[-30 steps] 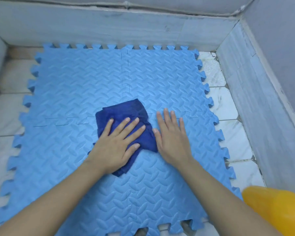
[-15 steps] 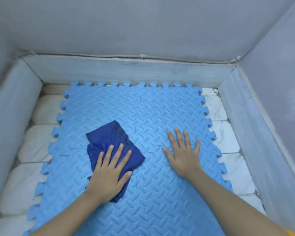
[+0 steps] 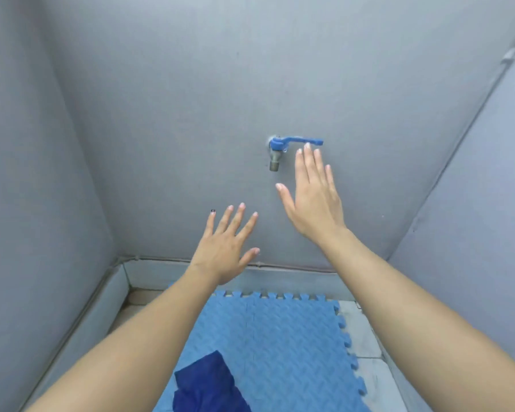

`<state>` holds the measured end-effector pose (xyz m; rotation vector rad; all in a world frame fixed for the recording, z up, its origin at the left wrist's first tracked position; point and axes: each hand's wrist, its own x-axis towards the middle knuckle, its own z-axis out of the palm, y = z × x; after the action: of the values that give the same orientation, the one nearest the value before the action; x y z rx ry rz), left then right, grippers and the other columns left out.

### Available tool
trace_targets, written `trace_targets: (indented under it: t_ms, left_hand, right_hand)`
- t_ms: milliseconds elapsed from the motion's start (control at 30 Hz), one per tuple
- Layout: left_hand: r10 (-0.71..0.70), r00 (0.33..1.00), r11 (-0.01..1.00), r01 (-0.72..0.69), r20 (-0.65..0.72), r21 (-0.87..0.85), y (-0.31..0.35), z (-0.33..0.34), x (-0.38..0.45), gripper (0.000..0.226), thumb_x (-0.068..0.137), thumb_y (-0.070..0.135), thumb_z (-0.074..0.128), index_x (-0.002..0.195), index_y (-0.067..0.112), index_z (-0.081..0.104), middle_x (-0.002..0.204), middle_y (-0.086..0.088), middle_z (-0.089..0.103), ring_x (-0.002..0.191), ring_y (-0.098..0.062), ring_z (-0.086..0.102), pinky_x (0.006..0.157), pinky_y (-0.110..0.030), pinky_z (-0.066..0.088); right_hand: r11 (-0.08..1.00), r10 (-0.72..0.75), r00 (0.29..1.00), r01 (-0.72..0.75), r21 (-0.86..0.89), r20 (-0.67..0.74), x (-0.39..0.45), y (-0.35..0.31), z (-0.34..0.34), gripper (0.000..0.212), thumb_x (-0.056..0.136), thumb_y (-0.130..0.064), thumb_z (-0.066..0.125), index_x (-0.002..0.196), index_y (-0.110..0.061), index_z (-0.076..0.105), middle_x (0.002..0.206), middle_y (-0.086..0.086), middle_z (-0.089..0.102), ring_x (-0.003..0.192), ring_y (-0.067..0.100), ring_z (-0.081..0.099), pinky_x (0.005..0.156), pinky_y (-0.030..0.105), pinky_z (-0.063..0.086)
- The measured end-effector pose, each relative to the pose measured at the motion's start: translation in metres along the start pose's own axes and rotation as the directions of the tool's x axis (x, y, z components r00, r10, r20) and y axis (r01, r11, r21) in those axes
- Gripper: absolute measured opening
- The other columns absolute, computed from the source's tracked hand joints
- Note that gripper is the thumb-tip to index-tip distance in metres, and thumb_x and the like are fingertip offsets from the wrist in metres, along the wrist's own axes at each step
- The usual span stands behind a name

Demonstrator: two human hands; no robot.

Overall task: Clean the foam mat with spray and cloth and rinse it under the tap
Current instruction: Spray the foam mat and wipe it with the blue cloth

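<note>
The light blue foam mat [image 3: 286, 340] lies flat on the floor below me. A dark blue cloth [image 3: 208, 385] lies crumpled on its near left part, with no hand on it. A tap [image 3: 275, 153] with a blue lever handle [image 3: 305, 141] sticks out of the grey back wall. My right hand [image 3: 312, 194] is raised with straight fingers, its fingertips just under the lever. My left hand [image 3: 228, 245] is lifted lower and to the left, fingers spread, holding nothing. No water runs from the tap.
Grey walls [image 3: 72, 144] close the space at the back, left and right. A low grey kerb [image 3: 280, 281] runs along their base. Pale floor tiles [image 3: 363, 337] show to the right of the mat.
Both hands have lifted off the mat and the cloth, which stays lying there. My view has tilted up to the tap, and my right hand has risen to the lever.
</note>
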<state>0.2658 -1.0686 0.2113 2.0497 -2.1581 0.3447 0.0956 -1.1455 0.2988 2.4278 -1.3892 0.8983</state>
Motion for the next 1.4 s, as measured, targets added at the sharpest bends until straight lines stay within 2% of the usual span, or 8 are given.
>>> trace_targets:
  t_ms: [67, 167, 300, 433, 733, 967, 1133, 1400]
  left_hand:
    - [-0.005, 1.0, 1.0, 0.005, -0.026, 0.023, 0.0, -0.019, 0.01, 0.072, 0.09, 0.061, 0.005, 0.151, 0.027, -0.011, 0.16, -0.006, -0.012, 0.147, -0.027, -0.008, 0.116, -0.05, -0.003]
    - [-0.016, 1.0, 0.999, 0.017, -0.022, 0.034, -0.002, -0.04, 0.016, 0.07, 0.095, 0.059, 0.015, 0.15, 0.025, -0.011, 0.16, -0.006, -0.013, 0.147, -0.027, -0.009, 0.116, -0.05, -0.003]
    - [-0.039, 0.999, 0.998, 0.04, -0.021, 0.051, -0.012, -0.054, 0.019, 0.071, 0.095, 0.06, 0.015, 0.15, 0.025, -0.012, 0.16, -0.006, -0.012, 0.147, -0.026, -0.009, 0.117, -0.049, -0.002]
    - [-0.07, 0.997, 0.996, 0.069, 0.013, 0.054, -0.016, -0.053, 0.011, 0.073, 0.095, 0.06, 0.015, 0.15, 0.023, -0.013, 0.16, -0.007, -0.012, 0.147, -0.025, -0.009, 0.118, -0.048, -0.001]
    - [-0.111, 0.991, 0.994, 0.11, 0.073, 0.014, -0.014, -0.047, 0.005, 0.076, 0.094, 0.061, 0.014, 0.15, 0.019, -0.015, 0.159, -0.007, -0.015, 0.146, -0.025, -0.011, 0.118, -0.048, -0.003]
    - [-0.131, 0.987, 0.991, 0.13, 0.09, 0.022, -0.021, -0.042, 0.003, 0.077, 0.093, 0.062, 0.013, 0.149, 0.018, -0.017, 0.159, -0.008, -0.016, 0.146, -0.024, -0.01, 0.118, -0.048, -0.002]
    - [-0.125, 0.988, 0.992, 0.124, 0.093, 0.014, -0.022, -0.038, 0.001, 0.077, 0.093, 0.062, 0.012, 0.149, 0.018, -0.018, 0.159, -0.008, -0.017, 0.146, -0.024, -0.011, 0.118, -0.048, -0.003]
    - [-0.135, 0.986, 0.991, 0.134, 0.098, 0.016, -0.034, -0.033, -0.005, 0.078, 0.093, 0.062, 0.013, 0.148, 0.018, -0.02, 0.158, -0.009, -0.019, 0.146, -0.024, -0.01, 0.118, -0.048, -0.002]
  right_hand:
    - [0.995, 0.018, 1.0, -0.017, -0.099, 0.015, 0.031, -0.002, -0.009, 0.078, 0.099, -0.044, 0.042, 0.155, -0.004, 0.007, 0.165, 0.011, 0.001, 0.152, 0.025, -0.001, 0.122, 0.042, 0.002]
    - [0.979, 0.082, 0.988, -0.056, -0.198, 0.128, 0.05, 0.005, -0.017, 0.08, 0.099, -0.046, 0.042, 0.155, -0.006, 0.002, 0.165, 0.008, 0.001, 0.152, 0.024, -0.005, 0.122, 0.045, -0.002]
    - [0.98, 0.147, 0.973, -0.119, -0.16, 0.176, 0.057, -0.004, -0.024, 0.074, 0.096, -0.043, 0.045, 0.153, -0.006, 0.015, 0.161, 0.009, 0.02, 0.151, 0.026, 0.004, 0.122, 0.046, -0.002]
    - [0.968, 0.228, 0.948, -0.195, -0.16, 0.222, 0.06, -0.017, -0.033, 0.068, 0.094, -0.036, 0.041, 0.151, -0.005, 0.021, 0.158, 0.011, 0.025, 0.15, 0.026, 0.008, 0.122, 0.044, -0.003]
    - [0.91, 0.347, 0.901, -0.257, -0.325, 0.26, 0.054, -0.043, -0.044, 0.075, 0.094, -0.037, 0.039, 0.153, -0.002, 0.01, 0.159, 0.012, 0.02, 0.149, 0.028, 0.008, 0.122, 0.043, -0.004]
    - [0.903, 0.357, 0.89, -0.252, -0.347, 0.284, 0.05, -0.047, -0.047, 0.077, 0.093, -0.032, 0.04, 0.154, -0.001, 0.004, 0.16, 0.012, 0.015, 0.15, 0.028, 0.005, 0.122, 0.043, -0.004]
    - [0.884, 0.362, 0.886, -0.228, -0.408, 0.289, 0.049, -0.049, -0.048, 0.086, 0.09, -0.039, 0.044, 0.154, 0.0, 0.003, 0.161, 0.013, 0.015, 0.15, 0.029, 0.005, 0.122, 0.045, -0.006]
    - [0.886, 0.354, 0.896, -0.228, -0.404, 0.269, 0.044, -0.051, -0.045, 0.087, 0.089, -0.036, 0.045, 0.154, 0.0, 0.001, 0.161, 0.014, 0.013, 0.151, 0.029, 0.004, 0.122, 0.045, -0.005]
